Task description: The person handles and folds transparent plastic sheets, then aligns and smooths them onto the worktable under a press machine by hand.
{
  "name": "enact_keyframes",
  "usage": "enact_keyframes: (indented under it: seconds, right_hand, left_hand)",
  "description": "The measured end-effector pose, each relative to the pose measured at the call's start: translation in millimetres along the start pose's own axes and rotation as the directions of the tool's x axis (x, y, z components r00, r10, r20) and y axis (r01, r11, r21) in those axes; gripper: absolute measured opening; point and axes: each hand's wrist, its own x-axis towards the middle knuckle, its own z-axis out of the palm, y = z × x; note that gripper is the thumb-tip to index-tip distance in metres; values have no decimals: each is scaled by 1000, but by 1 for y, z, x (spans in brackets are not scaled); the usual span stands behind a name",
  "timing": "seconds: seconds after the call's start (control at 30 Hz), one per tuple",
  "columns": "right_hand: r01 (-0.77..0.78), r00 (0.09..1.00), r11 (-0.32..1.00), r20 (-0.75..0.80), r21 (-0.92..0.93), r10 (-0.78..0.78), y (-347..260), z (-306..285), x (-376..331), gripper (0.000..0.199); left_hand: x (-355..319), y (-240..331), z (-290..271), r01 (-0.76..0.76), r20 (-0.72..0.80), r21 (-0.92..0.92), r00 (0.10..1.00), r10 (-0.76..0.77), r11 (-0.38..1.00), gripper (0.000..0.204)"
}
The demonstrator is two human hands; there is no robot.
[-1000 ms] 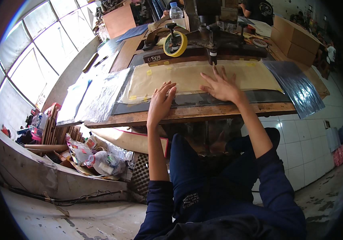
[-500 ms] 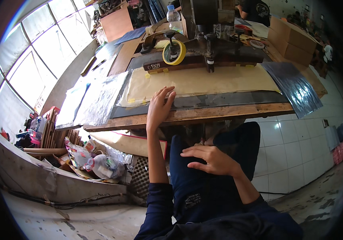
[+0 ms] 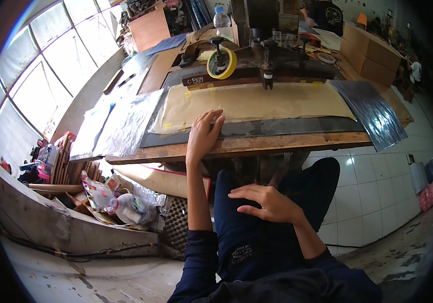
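My left hand (image 3: 203,135) lies flat, fingers apart, on the near edge of the wooden workbench (image 3: 236,147), its fingertips touching a tan paper sheet (image 3: 257,103) taped over a dark mat (image 3: 277,126). My right hand (image 3: 264,202) rests loosely open on my lap, on dark blue trousers, holding nothing. Behind the sheet stands a dark metal press machine (image 3: 262,53) with a yellow tape roll (image 3: 221,63) on it.
Clear plastic sheets (image 3: 125,123) lie at the bench's left, a dark shiny sheet (image 3: 373,111) hangs off its right. Cardboard boxes (image 3: 373,53) and a water bottle (image 3: 221,17) sit farther back. Bottles, wood and litter (image 3: 100,197) pile on the floor at left.
My right hand has left the paper sheet on the bench and come down onto my lap. The left hand has stayed on the bench edge.
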Motion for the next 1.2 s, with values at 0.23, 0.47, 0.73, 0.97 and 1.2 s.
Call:
enact_keyframes:
  seconds: [0.23, 0.47, 0.73, 0.97, 1.2]
  right_hand:
    - [-20, 1000, 999, 19, 25, 19, 0, 2, -2, 36]
    - [-51, 983, 998, -180, -44, 42, 7, -23, 0, 33]
    - [-486, 741, 566, -658, -666, -138, 47, -39, -13, 45]
    - [-530, 703, 486, -680, -695, -206, 80, -24, -14, 61]
    - [-523, 700, 500, -682, -691, -212, 83, -23, -12, 55]
  left_hand:
    - [1, 3, -2, 21, -6, -20, 1000, -22, 1000, 30]
    - [1, -4, -2, 23, -6, 2, 1000, -23, 1000, 30]
    - [2, 8, -3, 87, 15, -17, 996, -87, 996, 29]
    - [1, 1, 1, 16, -3, 17, 1000, -16, 1000, 28]
    - [1, 2, -2, 63, 8, -3, 998, -63, 998, 28]
